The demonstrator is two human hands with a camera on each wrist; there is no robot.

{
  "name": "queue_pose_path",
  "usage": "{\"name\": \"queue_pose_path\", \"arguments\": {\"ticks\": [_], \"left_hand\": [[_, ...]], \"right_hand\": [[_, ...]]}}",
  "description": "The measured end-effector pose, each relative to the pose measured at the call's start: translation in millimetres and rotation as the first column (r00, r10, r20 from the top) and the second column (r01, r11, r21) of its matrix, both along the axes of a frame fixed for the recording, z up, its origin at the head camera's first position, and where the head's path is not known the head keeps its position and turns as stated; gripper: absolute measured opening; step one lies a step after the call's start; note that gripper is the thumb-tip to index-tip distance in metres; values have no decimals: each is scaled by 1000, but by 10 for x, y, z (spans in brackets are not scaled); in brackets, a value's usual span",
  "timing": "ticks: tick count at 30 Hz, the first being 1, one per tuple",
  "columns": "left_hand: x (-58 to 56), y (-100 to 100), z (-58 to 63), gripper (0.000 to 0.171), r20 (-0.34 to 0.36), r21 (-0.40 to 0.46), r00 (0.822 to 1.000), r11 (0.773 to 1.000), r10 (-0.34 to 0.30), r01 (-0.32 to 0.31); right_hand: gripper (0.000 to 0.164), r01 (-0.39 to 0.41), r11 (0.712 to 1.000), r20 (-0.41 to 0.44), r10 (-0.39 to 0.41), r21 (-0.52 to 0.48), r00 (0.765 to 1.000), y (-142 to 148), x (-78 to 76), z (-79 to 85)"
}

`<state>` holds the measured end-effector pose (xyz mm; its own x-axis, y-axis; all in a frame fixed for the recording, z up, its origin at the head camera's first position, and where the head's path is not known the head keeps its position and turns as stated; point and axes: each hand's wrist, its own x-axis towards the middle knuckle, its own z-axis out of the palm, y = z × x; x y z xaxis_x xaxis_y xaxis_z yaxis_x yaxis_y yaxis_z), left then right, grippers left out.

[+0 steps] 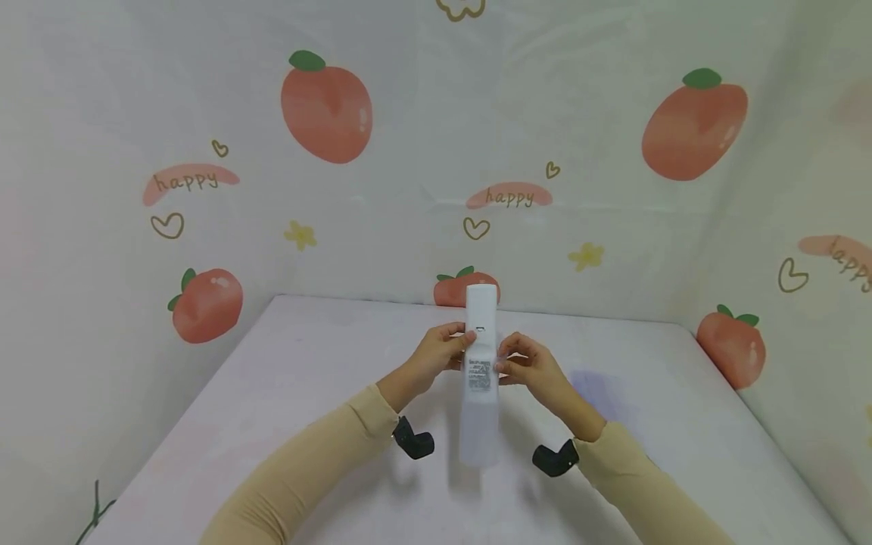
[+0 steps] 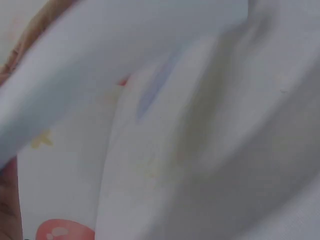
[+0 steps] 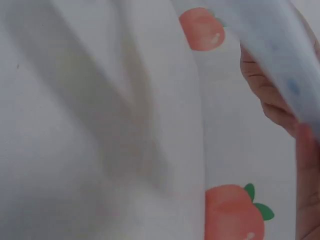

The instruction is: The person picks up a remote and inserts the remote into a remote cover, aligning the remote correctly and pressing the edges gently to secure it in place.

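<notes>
1. The long white device (image 1: 481,412) is over the middle of the table (image 1: 327,348) (printed label (image 1: 480,375) facing near).
2. Left hand (image 1: 436,352) pinches its left edge.
3. Right hand (image 1: 533,368), opposite, pinches its right edge.

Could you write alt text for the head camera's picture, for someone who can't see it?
A person's left hand and right hand hold a long white object by its sides over a pale table. Small grey print marks the side facing the camera. Behind is a white backdrop with red fruit and the word "happy".
</notes>
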<state>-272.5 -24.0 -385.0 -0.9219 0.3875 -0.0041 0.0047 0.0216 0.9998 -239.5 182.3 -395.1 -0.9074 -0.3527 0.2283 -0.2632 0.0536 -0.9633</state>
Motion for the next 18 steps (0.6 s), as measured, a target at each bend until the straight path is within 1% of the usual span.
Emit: {"name": "queue_pose_path", "arguments": {"ticks": [2,5,8,10,12,14,16,18], "left_hand": [[11,-5,3,39,-12,-17,999,999,-30,30],[33,-17,10,39,-51,-49,996,996,-79,76],[49,-38,31,40,-82,-79,990,991,-117,111],[50,-55,38,41,-99,-94,986,988,-133,124],[52,-69,42,41,-118,-106,983,986,-140,128],[49,-76,30,40,-142,-104,981,987,-135,121],[47,-74,7,40,-170,-115,979,989,-114,96],[58,-65,-9,39,-200,-130,976,989,-90,64]], "right_hand": [[22,-33,999,-26,32,-8,999,3,-13,-5],[19,-73,997,-62,73,0,995,32,-38,1],[19,-101,995,-104,101,11,989,71,-77,33],[21,-116,993,-111,116,11,987,82,-104,56],[21,-129,992,-92,128,-6,987,79,-123,65],[17,-137,990,-47,135,-44,990,62,-126,54],[11,-138,987,13,140,-86,990,35,-115,28],[10,-124,986,81,133,-113,988,3,-101,-2]]}}
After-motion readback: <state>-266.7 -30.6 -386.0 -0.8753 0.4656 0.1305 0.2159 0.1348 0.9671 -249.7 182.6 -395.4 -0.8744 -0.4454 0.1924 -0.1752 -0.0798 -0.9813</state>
